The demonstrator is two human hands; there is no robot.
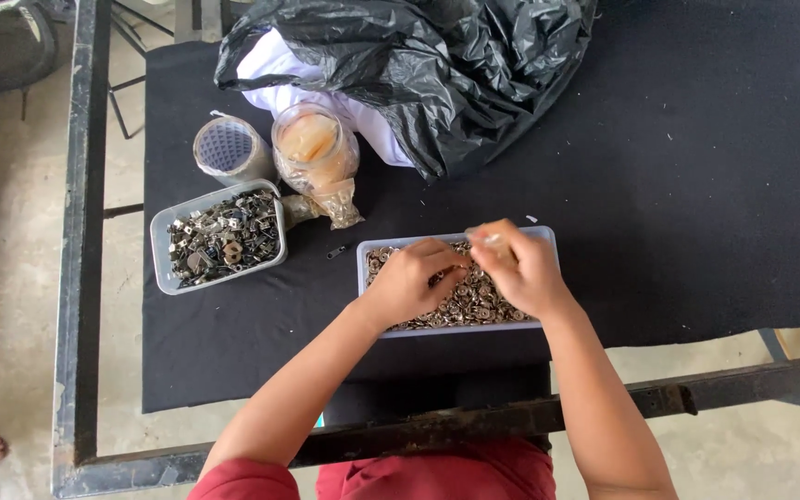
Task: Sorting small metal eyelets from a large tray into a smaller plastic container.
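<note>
From the head camera, the person's two hands meet over a clear rectangular tray (548,243) filled with small round metal pieces (463,304) that lies on a black cloth (678,204) covering the table. The left hand (409,281) hovers over the tray's left half, its fingers curled inward with the tips pinched close together above the pieces; it seems to pinch one small piece, though the view is too coarse to be sure. The right hand (522,268) is over the tray's right half, its fingers bent and closed around a small pale thing (491,239) near the far rim. The fingertips of the two hands are almost touching.

To the left of this tray lies a second clear tray (161,243) holding darker mixed metal parts (224,239). Just behind it stand a clear jar with a mesh pattern (229,148) and a plastic jar of amber contents (315,146). Behind those slumps a crumpled black plastic bag (437,65) with white cloth (275,69) showing underneath. A rusty metal frame (76,231) edges the table.
</note>
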